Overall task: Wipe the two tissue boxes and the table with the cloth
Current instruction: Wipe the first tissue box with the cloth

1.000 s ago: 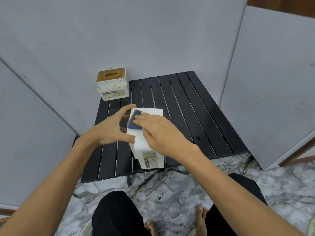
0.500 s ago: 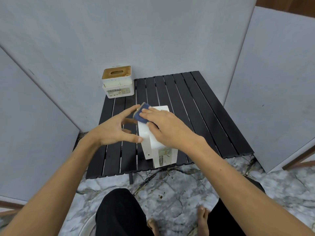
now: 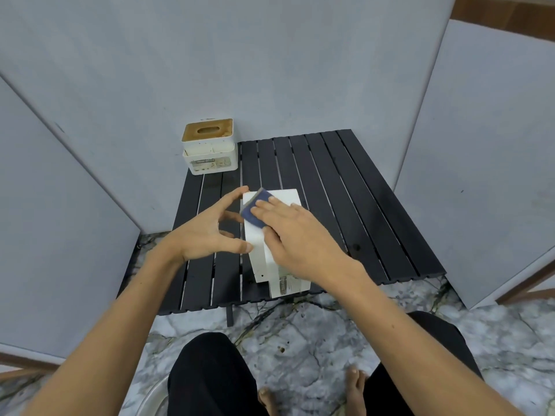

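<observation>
A white tissue box (image 3: 285,198) lies on its side on the black slatted table (image 3: 345,190), near the front edge. My right hand (image 3: 297,235) presses a folded dark blue cloth (image 3: 253,212) flat against the box's upturned face, near its far left corner. My left hand (image 3: 210,232) steadies the box from the left, thumb and fingertips on its side edge. A second white tissue box (image 3: 210,150) with a brown wooden lid stands upright at the table's back left corner.
Grey panels (image 3: 90,85) wall the table on the left, back and right. The floor in front is grey marble (image 3: 300,325). My knees in black trousers and bare feet sit below the table's front edge.
The right hand has slid the cloth along the box's top face towards its far left corner. The left hand keeps its hold on the side. The view shifted slightly.
</observation>
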Action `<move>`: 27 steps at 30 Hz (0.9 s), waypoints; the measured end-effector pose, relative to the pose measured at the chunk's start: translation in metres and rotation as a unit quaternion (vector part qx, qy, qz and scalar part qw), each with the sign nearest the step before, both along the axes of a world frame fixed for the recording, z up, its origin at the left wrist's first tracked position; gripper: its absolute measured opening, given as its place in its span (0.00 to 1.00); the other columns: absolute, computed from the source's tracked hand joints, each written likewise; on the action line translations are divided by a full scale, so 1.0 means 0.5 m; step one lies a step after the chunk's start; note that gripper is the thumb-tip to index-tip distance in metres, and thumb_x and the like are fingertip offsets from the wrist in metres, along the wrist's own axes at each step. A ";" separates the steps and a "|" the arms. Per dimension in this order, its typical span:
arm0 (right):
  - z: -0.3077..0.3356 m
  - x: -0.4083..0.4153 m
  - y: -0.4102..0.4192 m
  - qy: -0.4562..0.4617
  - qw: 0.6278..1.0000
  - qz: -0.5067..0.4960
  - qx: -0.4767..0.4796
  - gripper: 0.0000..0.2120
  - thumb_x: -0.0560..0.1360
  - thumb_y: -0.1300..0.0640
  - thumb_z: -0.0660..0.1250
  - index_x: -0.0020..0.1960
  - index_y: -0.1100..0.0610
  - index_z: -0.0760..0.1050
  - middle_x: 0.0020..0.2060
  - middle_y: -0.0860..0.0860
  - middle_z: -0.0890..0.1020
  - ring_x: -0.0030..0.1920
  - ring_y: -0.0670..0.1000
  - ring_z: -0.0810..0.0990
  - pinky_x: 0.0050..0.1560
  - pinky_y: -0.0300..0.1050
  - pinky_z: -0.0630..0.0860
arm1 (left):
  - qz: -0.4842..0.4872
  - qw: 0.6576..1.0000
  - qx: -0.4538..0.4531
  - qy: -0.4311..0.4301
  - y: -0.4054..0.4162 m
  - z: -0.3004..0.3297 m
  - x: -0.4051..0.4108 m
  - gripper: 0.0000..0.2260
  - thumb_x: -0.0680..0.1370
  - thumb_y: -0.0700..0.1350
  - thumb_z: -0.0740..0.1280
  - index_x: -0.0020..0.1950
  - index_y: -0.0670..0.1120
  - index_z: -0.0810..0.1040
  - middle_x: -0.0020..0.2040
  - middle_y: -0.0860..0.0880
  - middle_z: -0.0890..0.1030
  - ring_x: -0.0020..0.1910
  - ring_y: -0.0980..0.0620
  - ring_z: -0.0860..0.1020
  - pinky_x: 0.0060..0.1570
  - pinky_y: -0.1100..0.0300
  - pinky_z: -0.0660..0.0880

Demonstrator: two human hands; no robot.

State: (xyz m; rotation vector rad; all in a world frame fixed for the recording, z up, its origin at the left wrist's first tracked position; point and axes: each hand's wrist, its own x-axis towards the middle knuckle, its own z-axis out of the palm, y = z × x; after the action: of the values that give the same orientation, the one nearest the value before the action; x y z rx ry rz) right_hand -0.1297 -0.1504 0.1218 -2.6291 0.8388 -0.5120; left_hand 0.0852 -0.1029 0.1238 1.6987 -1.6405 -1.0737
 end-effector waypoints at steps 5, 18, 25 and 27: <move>0.015 0.013 -0.061 -0.020 0.998 -0.029 0.046 0.23 0.82 0.54 0.57 0.77 0.54 0.62 0.76 0.48 0.64 0.78 0.48 0.55 0.77 0.54 0.53 | 0.010 1.000 -0.014 0.019 0.000 -0.007 -0.011 0.51 0.62 0.55 0.79 0.79 0.64 0.54 0.73 0.63 0.67 0.66 0.69 0.70 0.59 0.56 0.79; -0.054 -0.107 -0.074 -0.274 0.916 -0.120 0.266 0.19 0.82 0.58 0.61 0.72 0.49 0.71 0.65 0.46 0.78 0.60 0.48 0.77 0.60 0.35 0.72 | -0.003 0.999 0.017 0.045 -0.017 -0.080 -0.031 0.55 0.63 0.48 0.84 0.78 0.67 0.53 0.74 0.66 0.66 0.76 0.61 0.62 0.71 0.36 0.66; -0.097 -0.171 -0.081 -0.261 0.913 -0.159 0.271 0.15 0.82 0.56 0.60 0.67 0.48 0.75 0.58 0.40 0.81 0.58 0.38 0.77 0.57 0.32 0.72 | 0.001 1.000 -0.015 -0.022 -0.084 -0.038 -0.024 0.52 0.62 0.50 0.84 0.75 0.69 0.56 0.72 0.64 0.67 0.70 0.67 0.64 0.70 0.49 0.65; -0.111 -0.181 -0.081 -0.250 0.910 -0.168 0.286 0.15 0.82 0.56 0.60 0.67 0.48 0.76 0.56 0.40 0.81 0.55 0.39 0.78 0.55 0.35 0.72 | -0.003 0.998 -0.017 -0.058 -0.110 -0.018 -0.025 0.48 0.63 0.49 0.84 0.70 0.74 0.57 0.69 0.62 0.66 0.67 0.64 0.66 0.68 0.53 0.64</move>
State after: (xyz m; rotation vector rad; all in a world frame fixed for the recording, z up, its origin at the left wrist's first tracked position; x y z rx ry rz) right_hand -0.2201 -0.1912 0.0661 -1.7191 1.0649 -0.8335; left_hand 0.0726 -0.1578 0.1150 1.7653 -1.7264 -0.9598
